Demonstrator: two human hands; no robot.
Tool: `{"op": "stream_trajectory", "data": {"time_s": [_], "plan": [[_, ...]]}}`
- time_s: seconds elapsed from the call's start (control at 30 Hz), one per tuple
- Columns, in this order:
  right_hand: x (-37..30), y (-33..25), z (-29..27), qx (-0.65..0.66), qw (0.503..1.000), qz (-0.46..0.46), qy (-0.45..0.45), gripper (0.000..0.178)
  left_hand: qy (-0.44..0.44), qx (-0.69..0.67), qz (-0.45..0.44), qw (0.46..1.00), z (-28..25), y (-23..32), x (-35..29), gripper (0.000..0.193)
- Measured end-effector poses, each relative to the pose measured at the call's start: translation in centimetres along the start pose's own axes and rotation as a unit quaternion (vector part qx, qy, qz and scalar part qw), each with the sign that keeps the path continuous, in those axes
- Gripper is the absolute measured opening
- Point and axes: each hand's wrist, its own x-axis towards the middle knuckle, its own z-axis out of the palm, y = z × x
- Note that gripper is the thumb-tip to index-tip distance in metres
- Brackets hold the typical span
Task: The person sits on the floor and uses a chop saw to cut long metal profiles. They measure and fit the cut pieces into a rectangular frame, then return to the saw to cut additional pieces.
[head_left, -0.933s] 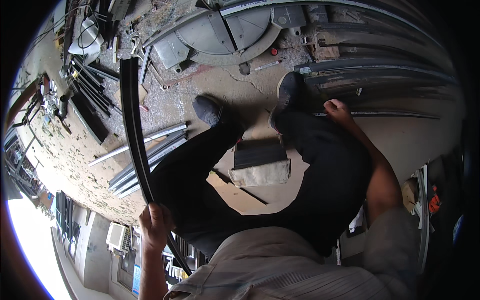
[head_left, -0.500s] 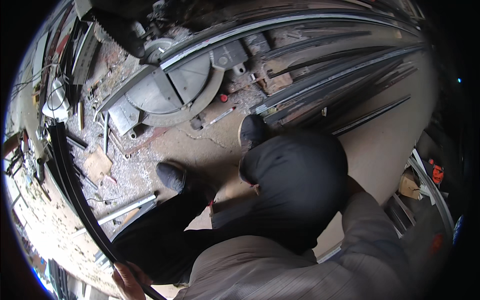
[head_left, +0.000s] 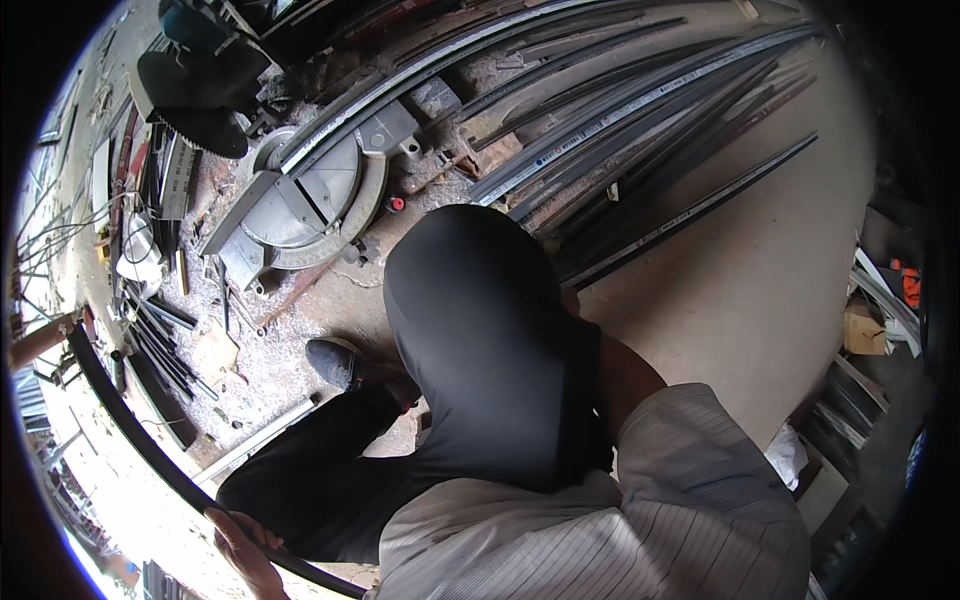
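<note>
At lower left, my left hand [head_left: 240,545] is closed round a long, narrow black profile strip [head_left: 150,435]. The strip runs from beneath my body up toward the left edge and looks curved in this view. My right forearm [head_left: 640,375] passes behind my raised right knee; the hand is almost wholly hidden there and its fingers do not show. Ahead stands a miter saw with a grey round base [head_left: 310,205]. Its toothed blade [head_left: 225,130] is raised at the upper left. Another long profile [head_left: 400,85] lies along the saw's fence.
Several dark and silver profiles [head_left: 620,125] lie bundled at upper right. Metal shavings and short offcuts [head_left: 160,350] litter the floor at left. A red-capped thing [head_left: 397,204] lies near the saw. A cardboard box [head_left: 863,328] and scrap stand at the right edge.
The black strip's far end has swung left and nearer, away from the saw, with my left hand still round it. My right knee now appears farther left, and the view has shifted.
</note>
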Motion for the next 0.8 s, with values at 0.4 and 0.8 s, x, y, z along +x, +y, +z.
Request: {"op": "stream_trajectory", "data": {"time_s": [0.4,0.8], "plan": [[6.3,-1.3,-1.7,-0.059,0.997,0.008,0.043,0.033,-0.010,-0.039,-0.016,0.999,1.9,2.5,-0.6,0.071],[9.3,-3.3,-3.3,-0.074,0.997,0.004,0.038,0.033,-0.051,-0.036,-0.011,0.998,2.1,2.3,-1.1,0.073]]}}
